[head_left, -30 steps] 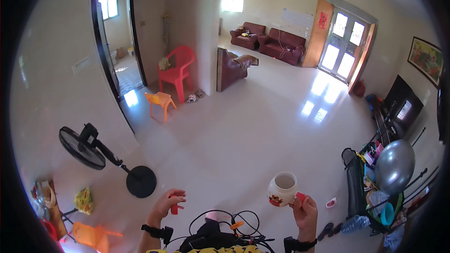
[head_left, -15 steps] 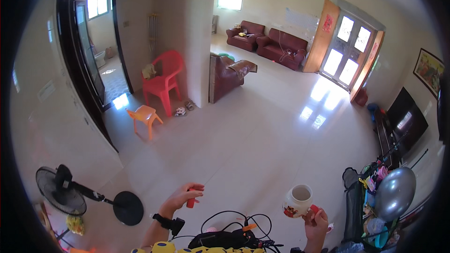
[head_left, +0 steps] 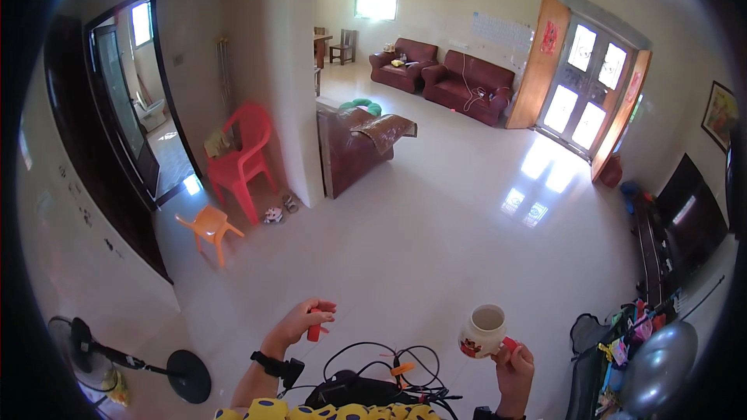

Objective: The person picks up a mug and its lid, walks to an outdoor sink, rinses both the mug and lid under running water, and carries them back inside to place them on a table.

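Observation:
My right hand (head_left: 513, 369) grips a white, round-bellied mug (head_left: 476, 340) with a coloured picture on its side. The mug is held upright in the air, and its wide mouth shows an inside with no contents that I can make out. Something red (head_left: 510, 344) shows at my thumb and fingers beside the mug; whether it is the handle I cannot tell. My left hand (head_left: 298, 322) is raised at the lower middle, fingers curled about a small red block-like piece (head_left: 314, 326). A dark band with a small device (head_left: 280, 368) is strapped on my left wrist.
Black cables (head_left: 416, 369) and a dark pouch lie close against me. A standing fan (head_left: 140, 363) is at left, with an orange stool (head_left: 210, 229) and red chair (head_left: 245, 159) beyond. At right are a silver balloon (head_left: 661, 369) and clutter. Brown sofas (head_left: 471, 81) stand far off.
The view has shifted, so the chair, stool and fan appear farther left and lower. Both hands keep their holds, and the mug sits slightly more to the left in the picture.

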